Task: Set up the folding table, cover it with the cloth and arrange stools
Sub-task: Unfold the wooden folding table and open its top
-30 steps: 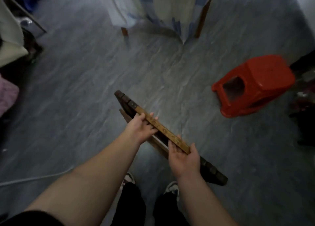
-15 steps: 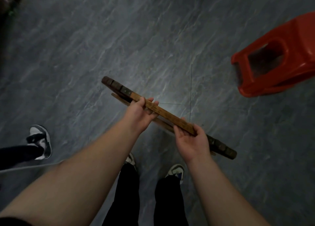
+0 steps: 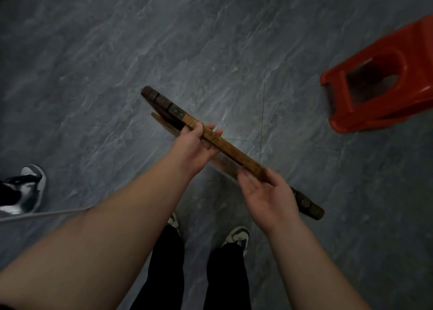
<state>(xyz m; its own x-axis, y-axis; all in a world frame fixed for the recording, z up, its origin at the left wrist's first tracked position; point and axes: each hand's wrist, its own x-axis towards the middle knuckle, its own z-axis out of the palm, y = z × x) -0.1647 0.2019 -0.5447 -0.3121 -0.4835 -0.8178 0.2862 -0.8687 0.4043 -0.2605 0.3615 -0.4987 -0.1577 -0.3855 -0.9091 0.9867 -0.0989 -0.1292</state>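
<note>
Both hands grasping folded table (image 3: 225, 145) edge-on: left hand (image 3: 195, 149) high, right hand (image 3: 267, 192) low, ready to unfold; red stool (image 3: 384, 80) beyond right hand.

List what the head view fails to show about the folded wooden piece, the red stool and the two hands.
- Folded wooden piece: seen edge-on, its lower part hidden under its own top rail; shape and legs unreadable.
- Red stool: cut off by the right edge; lying tipped.
- Right hand: motion-blurred, so its grip is unclear.
- Left hand: fingertips curl over the rail; the palm side is hidden.
</note>
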